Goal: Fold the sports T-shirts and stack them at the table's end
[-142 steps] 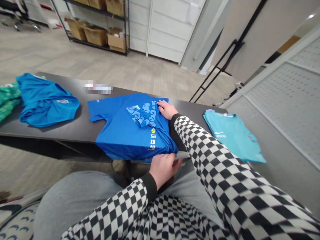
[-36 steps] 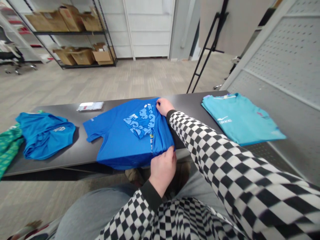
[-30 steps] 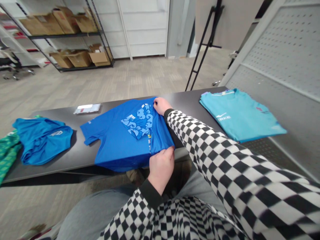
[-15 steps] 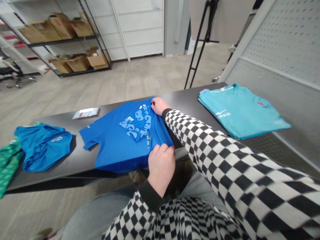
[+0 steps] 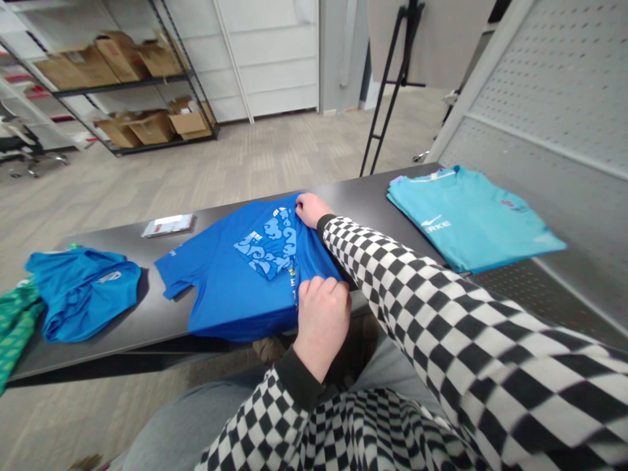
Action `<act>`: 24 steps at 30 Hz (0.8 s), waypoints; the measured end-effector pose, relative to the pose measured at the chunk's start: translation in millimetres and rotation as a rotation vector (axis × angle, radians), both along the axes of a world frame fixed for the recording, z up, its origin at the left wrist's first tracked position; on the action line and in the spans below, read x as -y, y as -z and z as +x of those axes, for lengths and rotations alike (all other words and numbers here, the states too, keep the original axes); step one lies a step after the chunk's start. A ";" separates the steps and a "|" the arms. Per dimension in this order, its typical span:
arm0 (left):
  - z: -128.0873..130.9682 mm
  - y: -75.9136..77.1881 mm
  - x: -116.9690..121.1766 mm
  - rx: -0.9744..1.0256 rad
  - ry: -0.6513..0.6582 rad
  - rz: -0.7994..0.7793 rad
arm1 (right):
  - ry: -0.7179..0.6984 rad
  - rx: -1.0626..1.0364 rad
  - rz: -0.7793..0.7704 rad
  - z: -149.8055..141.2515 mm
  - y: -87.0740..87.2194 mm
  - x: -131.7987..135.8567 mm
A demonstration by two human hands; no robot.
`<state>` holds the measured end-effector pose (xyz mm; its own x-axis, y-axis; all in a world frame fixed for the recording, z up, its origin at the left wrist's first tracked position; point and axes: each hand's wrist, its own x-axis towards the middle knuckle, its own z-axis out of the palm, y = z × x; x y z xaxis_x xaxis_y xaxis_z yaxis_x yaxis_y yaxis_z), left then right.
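A royal-blue T-shirt (image 5: pixel 220 288) lies folded over on the black table (image 5: pixel 358 186), with a pale cloud-like print (image 5: pixel 265 248) showing on top. My right hand (image 5: pixel 311 209) is shut on the shirt's far edge, just beyond the print. My left hand (image 5: pixel 321 327) grips the near folded edge, its fingers curled over the cloth. Both checked sleeves reach in from below. The hands hide part of the shirt's edges.
A folded teal T-shirt (image 5: pixel 471 222) lies at the table's right end. A blue garment (image 5: pixel 81 297) and a green one (image 5: pixel 14 320) sit at the left. A flat packet (image 5: pixel 167 225) lies behind the shirt. Boxes fill a metal shelf (image 5: pixel 118 78) beyond.
My left hand has shifted slightly right along the shirt's near edge, with its fingers more curled over the cloth. My right hand stays on the far edge. The view has tilted slightly.
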<state>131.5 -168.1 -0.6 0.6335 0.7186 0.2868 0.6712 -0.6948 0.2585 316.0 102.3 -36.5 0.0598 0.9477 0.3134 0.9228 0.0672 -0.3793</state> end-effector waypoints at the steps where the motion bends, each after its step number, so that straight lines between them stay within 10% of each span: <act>1: 0.8 -0.5 -0.3 0.006 0.009 -0.002 | 0.001 -0.003 -0.003 0.0 -0.2 0.3; 12: 4.5 8.4 -0.2 0.073 0.174 -0.019 | -0.019 -0.068 -0.031 5.0 -5.9 1.7; 24: -106.6 5.5 -67.7 0.010 -0.176 -0.076 | -0.017 -0.180 -0.086 5.7 -12.4 4.0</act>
<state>25.0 -100.4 -6.1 0.4935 0.8380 0.2328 0.7778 -0.5450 0.3131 321.7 98.4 -24.1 0.0909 0.9719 0.2171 0.8388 0.0428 -0.5428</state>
